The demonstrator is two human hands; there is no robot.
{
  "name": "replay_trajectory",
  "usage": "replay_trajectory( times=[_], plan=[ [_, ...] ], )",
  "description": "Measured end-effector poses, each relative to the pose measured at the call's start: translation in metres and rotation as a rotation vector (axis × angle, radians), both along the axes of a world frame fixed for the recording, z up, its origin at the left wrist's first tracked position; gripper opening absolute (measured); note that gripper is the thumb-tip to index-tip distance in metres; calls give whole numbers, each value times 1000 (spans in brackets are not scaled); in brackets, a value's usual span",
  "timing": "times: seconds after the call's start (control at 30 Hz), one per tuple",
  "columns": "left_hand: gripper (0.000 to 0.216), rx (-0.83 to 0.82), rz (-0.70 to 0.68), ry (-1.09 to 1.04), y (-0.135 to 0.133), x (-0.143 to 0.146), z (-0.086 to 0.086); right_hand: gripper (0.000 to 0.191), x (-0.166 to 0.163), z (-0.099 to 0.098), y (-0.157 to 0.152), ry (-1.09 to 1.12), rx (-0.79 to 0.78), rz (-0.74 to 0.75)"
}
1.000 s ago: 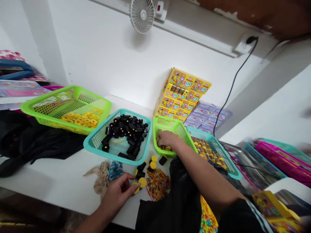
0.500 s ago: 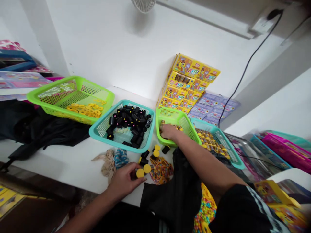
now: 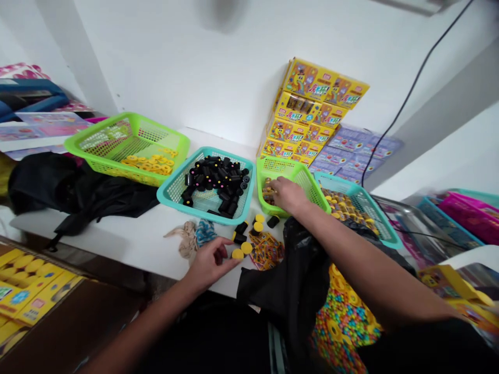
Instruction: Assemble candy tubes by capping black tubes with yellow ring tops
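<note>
My left hand point(image 3: 208, 264) is over the front of the table, thumb stretched out and fingers curled apart from it. Right at its fingertips stand two black cylinders with yellow caps point(image 3: 242, 250); I see no grip on them. My right hand point(image 3: 289, 195) reaches into the small green basket point(image 3: 320, 200), among small brown-and-yellow cylinders point(image 3: 268, 193). Its fingertips are partly hidden there. Between the hands lie more yellow-capped black cylinders point(image 3: 258, 226) and a pile of printed yellow-orange packets point(image 3: 267, 251).
A teal basket point(image 3: 166, 193) holds black cylinders; a larger green basket point(image 3: 97, 165) holds yellow rings. Another teal basket point(image 3: 390, 240) stands right. Yellow boxes point(image 3: 312, 104) are stacked behind. A black plastic bag point(image 3: 300, 270) hangs beside colourful beads point(image 3: 346, 322). Cloth scraps point(image 3: 189, 236) lie left.
The view has tilted down and shifted left. My left hand's fingers have opened away from the two yellow-capped cylinders, which stay nearly in place. My right hand remains in the small green basket.
</note>
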State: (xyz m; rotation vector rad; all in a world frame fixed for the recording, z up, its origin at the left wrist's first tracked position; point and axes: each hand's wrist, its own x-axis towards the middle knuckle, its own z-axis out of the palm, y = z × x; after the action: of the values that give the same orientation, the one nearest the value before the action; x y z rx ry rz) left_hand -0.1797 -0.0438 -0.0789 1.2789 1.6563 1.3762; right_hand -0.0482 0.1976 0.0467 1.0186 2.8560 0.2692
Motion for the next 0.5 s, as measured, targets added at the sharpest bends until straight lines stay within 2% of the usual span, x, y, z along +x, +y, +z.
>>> replay_trajectory(
  times=[0.1, 0.2, 0.27, 0.33, 0.43, 0.5],
  plan=[
    [20, 64, 176, 144, -9, -11, 6, 31, 20, -3, -39, 2, -50, 47],
    [19, 9, 380, 457, -17, -31, 9, 18, 37, -18, -72, -96, -166, 91],
    [26, -67, 450, 615, -21, -43, 8, 14, 42, -29, -83, -171, -221, 73],
    [24, -64, 437, 690, -23, -50, 5, 17, 41, -37, -87, -234, -253, 23],
    [22, 84, 376, 695, -23, -47, 4, 35, 32, -40, -85, -306, -301, -50],
    [24, 172, 360, 679, -22, -39, 9, 38, 25, -39, -82, -340, -343, -78]
  ],
)
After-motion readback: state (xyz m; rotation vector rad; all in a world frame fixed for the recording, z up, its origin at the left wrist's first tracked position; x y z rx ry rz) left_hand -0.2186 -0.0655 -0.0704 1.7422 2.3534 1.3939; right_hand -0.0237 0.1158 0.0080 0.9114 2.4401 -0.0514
